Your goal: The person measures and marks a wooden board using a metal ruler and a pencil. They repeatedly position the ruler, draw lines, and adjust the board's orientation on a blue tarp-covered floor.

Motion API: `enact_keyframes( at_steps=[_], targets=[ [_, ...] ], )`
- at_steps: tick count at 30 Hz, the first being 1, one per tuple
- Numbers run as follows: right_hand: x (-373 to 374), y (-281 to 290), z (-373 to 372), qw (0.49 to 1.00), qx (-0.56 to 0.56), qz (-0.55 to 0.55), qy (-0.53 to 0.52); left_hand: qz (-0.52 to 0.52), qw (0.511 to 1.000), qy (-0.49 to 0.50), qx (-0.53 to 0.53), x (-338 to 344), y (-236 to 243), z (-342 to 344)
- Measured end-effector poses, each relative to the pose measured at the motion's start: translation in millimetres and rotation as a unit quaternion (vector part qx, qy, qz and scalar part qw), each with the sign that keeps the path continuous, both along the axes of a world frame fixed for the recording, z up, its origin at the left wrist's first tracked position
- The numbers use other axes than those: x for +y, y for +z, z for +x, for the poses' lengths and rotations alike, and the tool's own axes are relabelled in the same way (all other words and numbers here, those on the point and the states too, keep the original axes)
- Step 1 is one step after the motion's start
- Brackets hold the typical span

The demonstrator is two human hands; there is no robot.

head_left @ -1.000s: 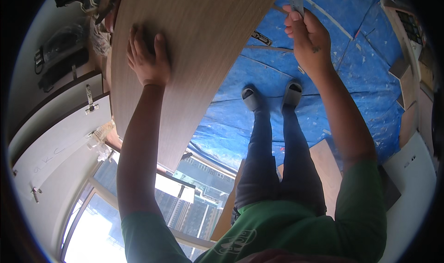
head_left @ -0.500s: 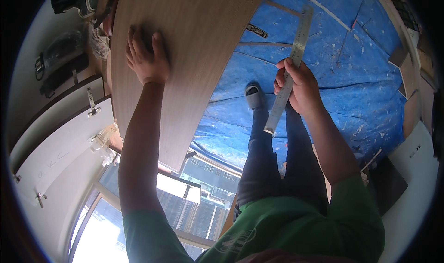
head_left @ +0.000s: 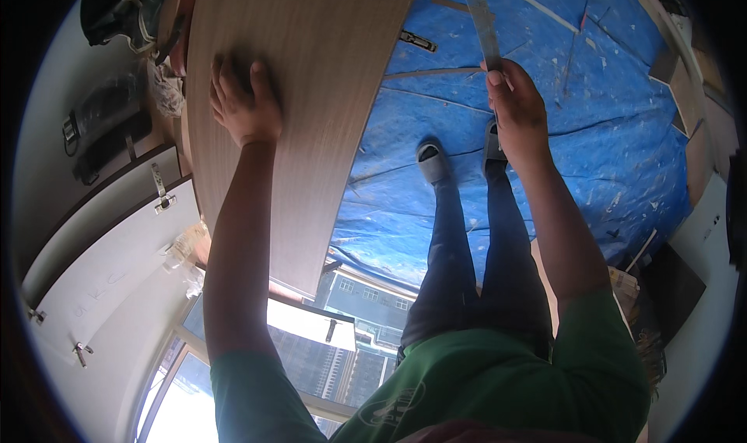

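My left hand [head_left: 244,108] rests with its fingers spread on a long wood-grain board [head_left: 311,69], toward the board's left side. My right hand [head_left: 513,108] is closed on one end of a metal ruler [head_left: 479,15], which sticks up past my fingers above the blue floor sheet, to the right of the board's edge.
Blue sheeting [head_left: 591,155] covers the floor under my slippered feet, with a metal hinge [head_left: 418,41] and thin strips on it. White panels with hinges [head_left: 132,248] stand at the left beside a dark bag [head_left: 117,11]. Boards [head_left: 685,287] lean at the right; a window [head_left: 187,388] shows below.
My right hand swung down with the ruler half a second ago and is now raised again, the ruler pointing away from me. My left hand has stayed on the board.
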State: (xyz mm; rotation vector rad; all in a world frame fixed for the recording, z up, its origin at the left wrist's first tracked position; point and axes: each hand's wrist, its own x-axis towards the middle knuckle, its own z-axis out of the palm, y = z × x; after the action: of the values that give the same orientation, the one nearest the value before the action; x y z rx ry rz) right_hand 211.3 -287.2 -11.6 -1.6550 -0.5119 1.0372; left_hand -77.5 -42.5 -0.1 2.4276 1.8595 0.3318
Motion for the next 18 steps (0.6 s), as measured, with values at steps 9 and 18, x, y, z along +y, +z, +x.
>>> enact_keyframes(
  at_steps=[9, 18],
  targets=[
    [9.9, 5.2, -22.6, 0.996, 0.071, 0.056, 0.022, 0.007, 1.000, -0.005, -0.011, 0.3, -1.3, -0.4],
    [29.2, 13.7, -5.1, 0.984, 0.160, -0.059, 0.058, 0.007, 1.000, -0.005, -0.012, 1.7, -2.4, -0.8]
  ],
)
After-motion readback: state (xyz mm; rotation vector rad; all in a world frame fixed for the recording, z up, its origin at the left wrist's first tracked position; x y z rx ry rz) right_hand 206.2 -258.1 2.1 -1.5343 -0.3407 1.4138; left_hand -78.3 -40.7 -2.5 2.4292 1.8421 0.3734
